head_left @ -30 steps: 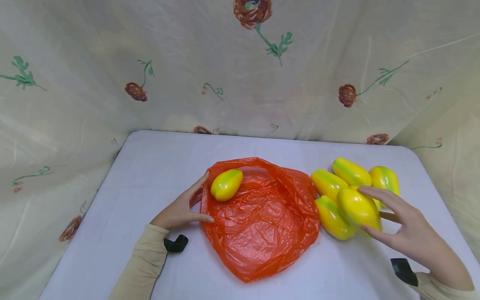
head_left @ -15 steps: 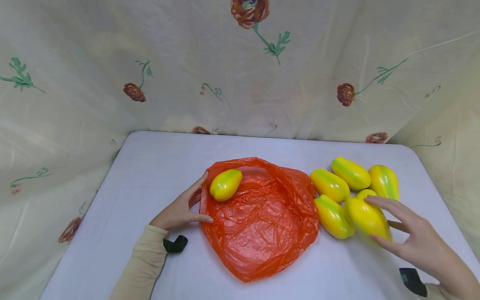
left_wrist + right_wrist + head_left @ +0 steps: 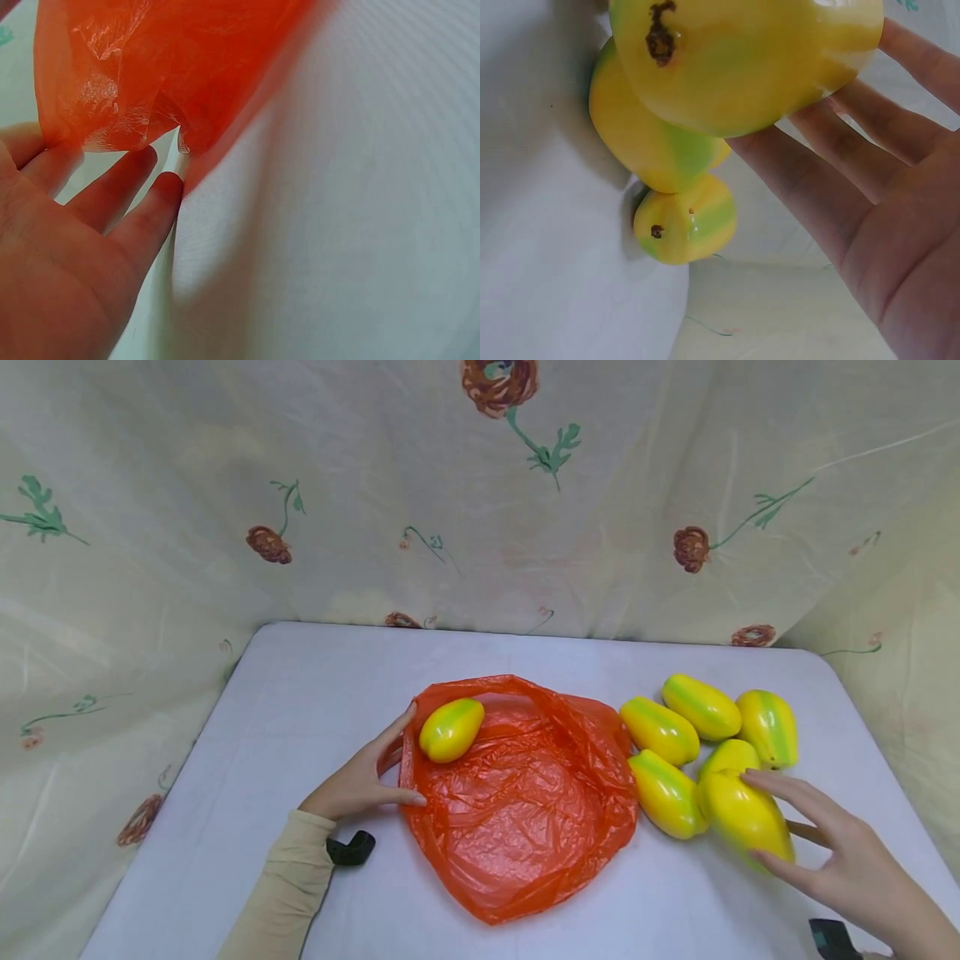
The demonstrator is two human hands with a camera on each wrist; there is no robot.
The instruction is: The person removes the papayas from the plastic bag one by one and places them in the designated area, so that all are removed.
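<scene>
My left hand [image 3: 367, 777] holds the left rim of a red plastic bag [image 3: 525, 843], thumb over the edge and fingers along the outside; in the left wrist view the fingertips touch its crinkled wall. One yellow papaya [image 3: 452, 729] with a green stripe lies in the bag, near that hand. At the right, my right hand [image 3: 840, 843] grips another papaya [image 3: 746, 814] between thumb and fingers. In the right wrist view this papaya [image 3: 742, 60] fills the top, its dark stem spot showing; the thumb is hidden there.
Several more papayas lie grouped right of the bag, among them one papaya [image 3: 667, 793] beside the bag's edge and one papaya [image 3: 768, 727] farthest right. A white cloth covers the table [image 3: 330, 668]. Behind it hangs a flowered curtain [image 3: 360, 485].
My right hand has moved right and toward me with its papaya, uncovering more of the papaya behind. The left hand, the bag and the papaya in it have stayed in place.
</scene>
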